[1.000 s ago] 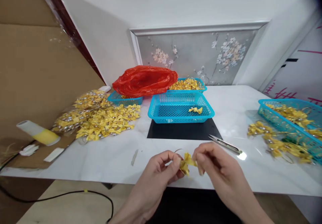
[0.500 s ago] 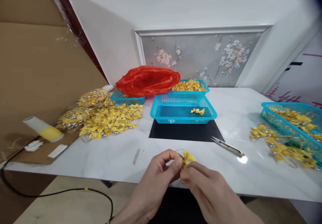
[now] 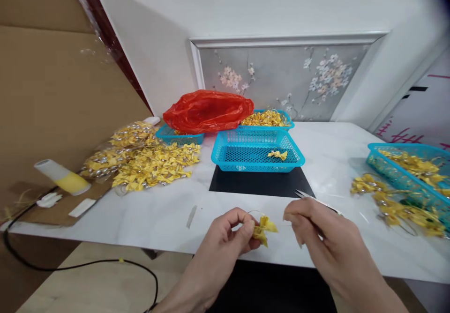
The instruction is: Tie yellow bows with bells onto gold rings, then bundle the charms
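Note:
A yellow ribbon bow (image 3: 266, 228) with a thin loop of cord is pinched between the thumb and fingers of my left hand (image 3: 232, 233), just above the table's front edge. My right hand (image 3: 321, 233) is apart from the bow, to its right, with thumb and fingertips pressed together. A faint thin line shows by those fingertips, too fine to make out. Behind my right hand lie thread snips (image 3: 302, 194), mostly covered by it. Another yellow bow (image 3: 277, 155) rests in the blue basket (image 3: 258, 167) in front of me.
The basket stands on a black mat (image 3: 253, 185). Heaped yellow bows (image 3: 154, 167) lie on the left, near a yellow-white tube (image 3: 63, 177). A red plastic bag (image 3: 209, 111) and a filled basket (image 3: 290, 124) are behind. Another filled basket (image 3: 404, 167) with loose bows (image 3: 390, 205) is on the right.
My right hand has moved away from the bow to the right, and now partly covers the snips. My left hand keeps hold of the bow, which shows more fully.

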`<move>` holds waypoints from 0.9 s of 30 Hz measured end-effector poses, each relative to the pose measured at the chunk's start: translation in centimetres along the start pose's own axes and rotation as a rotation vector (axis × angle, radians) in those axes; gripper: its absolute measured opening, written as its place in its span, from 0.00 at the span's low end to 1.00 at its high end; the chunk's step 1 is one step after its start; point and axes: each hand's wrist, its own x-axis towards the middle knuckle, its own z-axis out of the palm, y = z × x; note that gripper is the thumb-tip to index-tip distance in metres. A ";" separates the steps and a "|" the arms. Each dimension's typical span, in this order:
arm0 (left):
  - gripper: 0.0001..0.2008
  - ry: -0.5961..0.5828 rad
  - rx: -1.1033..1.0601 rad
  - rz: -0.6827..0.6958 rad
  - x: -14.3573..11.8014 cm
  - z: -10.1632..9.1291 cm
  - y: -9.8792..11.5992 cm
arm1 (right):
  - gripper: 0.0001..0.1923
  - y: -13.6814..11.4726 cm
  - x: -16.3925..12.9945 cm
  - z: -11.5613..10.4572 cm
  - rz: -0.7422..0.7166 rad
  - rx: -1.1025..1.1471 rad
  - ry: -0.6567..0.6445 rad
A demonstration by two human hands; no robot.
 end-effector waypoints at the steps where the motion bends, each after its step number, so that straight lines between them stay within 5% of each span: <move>1: 0.14 0.004 0.001 -0.010 0.0 -0.1 0.0 | 0.09 0.2 0.0 -0.2 0.021 -0.017 0.009; 16: 0.13 -0.082 -0.202 -0.054 0.1 -0.3 0.1 | 0.09 3.9 -1.1 -0.9 0.261 -0.008 -0.013; 21: 0.12 -0.103 -0.162 -0.035 0.4 -0.7 0.0 | 0.07 4.1 -1.1 -0.6 0.230 -0.052 0.042; 27: 0.13 0.003 -0.009 0.033 0.9 -0.7 -0.3 | 0.08 4.3 -1.4 -0.2 0.131 -0.156 0.134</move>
